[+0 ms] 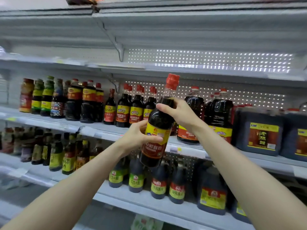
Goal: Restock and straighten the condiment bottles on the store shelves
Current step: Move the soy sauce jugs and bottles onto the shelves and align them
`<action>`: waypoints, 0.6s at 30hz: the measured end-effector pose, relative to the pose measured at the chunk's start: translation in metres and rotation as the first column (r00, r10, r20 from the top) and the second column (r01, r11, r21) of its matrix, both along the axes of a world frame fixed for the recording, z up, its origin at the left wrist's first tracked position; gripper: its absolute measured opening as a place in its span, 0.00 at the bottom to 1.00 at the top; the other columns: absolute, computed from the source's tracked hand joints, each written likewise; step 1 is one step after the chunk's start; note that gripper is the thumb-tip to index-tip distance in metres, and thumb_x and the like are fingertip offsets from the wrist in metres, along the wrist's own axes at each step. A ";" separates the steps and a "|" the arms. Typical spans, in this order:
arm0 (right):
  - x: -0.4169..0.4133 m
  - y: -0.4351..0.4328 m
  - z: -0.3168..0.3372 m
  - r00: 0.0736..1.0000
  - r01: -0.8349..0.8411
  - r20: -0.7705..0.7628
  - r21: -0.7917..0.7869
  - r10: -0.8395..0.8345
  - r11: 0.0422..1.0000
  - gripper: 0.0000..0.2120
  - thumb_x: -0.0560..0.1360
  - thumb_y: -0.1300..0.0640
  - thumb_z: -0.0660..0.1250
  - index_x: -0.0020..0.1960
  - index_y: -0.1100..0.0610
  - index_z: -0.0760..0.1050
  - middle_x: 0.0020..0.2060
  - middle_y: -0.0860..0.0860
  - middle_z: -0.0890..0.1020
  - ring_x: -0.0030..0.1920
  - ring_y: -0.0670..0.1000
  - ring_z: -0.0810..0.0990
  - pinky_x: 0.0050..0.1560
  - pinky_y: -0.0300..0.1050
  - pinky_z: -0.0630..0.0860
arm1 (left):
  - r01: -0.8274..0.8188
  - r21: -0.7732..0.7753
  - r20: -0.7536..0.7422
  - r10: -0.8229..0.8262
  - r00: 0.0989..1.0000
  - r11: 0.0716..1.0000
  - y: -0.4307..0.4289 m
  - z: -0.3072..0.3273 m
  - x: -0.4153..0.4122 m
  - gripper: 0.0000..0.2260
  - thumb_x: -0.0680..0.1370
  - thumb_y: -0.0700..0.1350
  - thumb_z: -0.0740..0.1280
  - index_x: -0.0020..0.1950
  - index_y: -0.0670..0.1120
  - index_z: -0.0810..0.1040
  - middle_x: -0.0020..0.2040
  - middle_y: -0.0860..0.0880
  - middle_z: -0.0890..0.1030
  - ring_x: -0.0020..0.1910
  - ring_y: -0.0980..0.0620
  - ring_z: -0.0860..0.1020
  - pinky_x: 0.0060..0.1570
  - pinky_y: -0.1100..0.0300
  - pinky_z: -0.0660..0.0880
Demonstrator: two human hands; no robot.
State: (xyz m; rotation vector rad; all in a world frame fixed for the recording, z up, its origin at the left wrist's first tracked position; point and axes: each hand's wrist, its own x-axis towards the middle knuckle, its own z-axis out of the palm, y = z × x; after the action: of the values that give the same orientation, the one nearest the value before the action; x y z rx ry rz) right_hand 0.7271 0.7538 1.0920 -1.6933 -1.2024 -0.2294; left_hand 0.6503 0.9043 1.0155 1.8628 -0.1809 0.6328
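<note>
— Two bare forearms came up from the bottom corners, and both hands met on one soy sauce bottle [157,123].

— How did the left hand [141,135] sit?

— Low on the bottle. It came in from the left, with its fingers [156,138] curled across the front of the yellow band of the label.

— And the right hand [179,113]?

— Higher, wrapped round the bottle's shoulder from the right side. The thumb lay across the dark glass in front; the other fingers were hidden behind it.

— So both hands were closed on it. Was the bottle upright?

— Tilted, with the red cap [172,81] leaning up and to the right and the base down to the left. It hung in the air in front of the shelving, touching no shelf.

— Where was it against the shelves?

— Its cap was level with the tops of the bottles on the middle shelf [106,130], and its base hung in front of the shelf below.

— What stood behind it?

— Just to its left on the middle shelf stood a row of matching soy sauce bottles [123,112] with yellow and red labels. Behind the right hand were large dark jugs [221,110], and further right some squarish dark canisters [259,133].

— And lower down?

— Green-labelled rice vinegar bottles [135,176], with red-labelled bottles [158,185] beside them.

— And furthest back?

— A perforated back panel [216,58], with light showing through its holes.
</note>
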 end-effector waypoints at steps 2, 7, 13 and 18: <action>0.006 0.023 0.003 1.000 -0.011 0.014 -0.002 0.011 1.000 0.10 0.75 0.50 0.69 0.48 0.56 0.77 0.45 0.52 0.83 0.46 0.47 0.82 0.47 0.37 0.77 | -0.008 0.008 0.021 0.008 1.000 1.000 0.024 0.001 0.009 0.20 0.67 0.42 0.78 0.57 0.50 0.79 0.50 0.53 0.85 0.51 0.56 0.82 0.54 0.56 0.77; 0.029 0.074 0.016 0.999 -0.023 0.026 0.020 0.023 1.000 0.09 0.76 0.50 0.69 0.50 0.56 0.77 0.44 0.50 0.83 0.45 0.46 0.82 0.45 0.37 0.76 | -0.043 0.017 0.073 0.042 0.996 0.999 0.076 0.015 0.037 0.19 0.67 0.41 0.78 0.56 0.47 0.80 0.50 0.50 0.85 0.51 0.54 0.82 0.56 0.53 0.76; 0.064 0.121 0.038 0.998 -0.007 0.062 0.079 0.002 0.997 0.08 0.76 0.49 0.69 0.52 0.52 0.76 0.47 0.48 0.82 0.47 0.45 0.81 0.46 0.37 0.75 | -0.034 0.035 0.108 0.030 0.994 0.999 0.123 0.039 0.078 0.19 0.67 0.41 0.78 0.57 0.47 0.79 0.50 0.50 0.85 0.52 0.54 0.82 0.54 0.54 0.75; 0.104 0.158 0.040 0.998 0.044 0.038 0.128 -0.049 0.991 0.17 0.74 0.46 0.70 0.59 0.52 0.76 0.53 0.48 0.82 0.53 0.46 0.80 0.54 0.43 0.77 | -0.022 0.023 0.126 0.019 0.992 0.999 0.156 0.045 0.119 0.19 0.67 0.41 0.78 0.56 0.47 0.79 0.49 0.51 0.85 0.49 0.56 0.83 0.50 0.57 0.76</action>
State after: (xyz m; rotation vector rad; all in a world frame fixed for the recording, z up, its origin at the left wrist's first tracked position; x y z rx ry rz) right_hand 0.8312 0.9113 1.1316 -1.6134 -1.1548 -0.3630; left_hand 0.7693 1.0600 1.0603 1.8508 -0.2530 0.7665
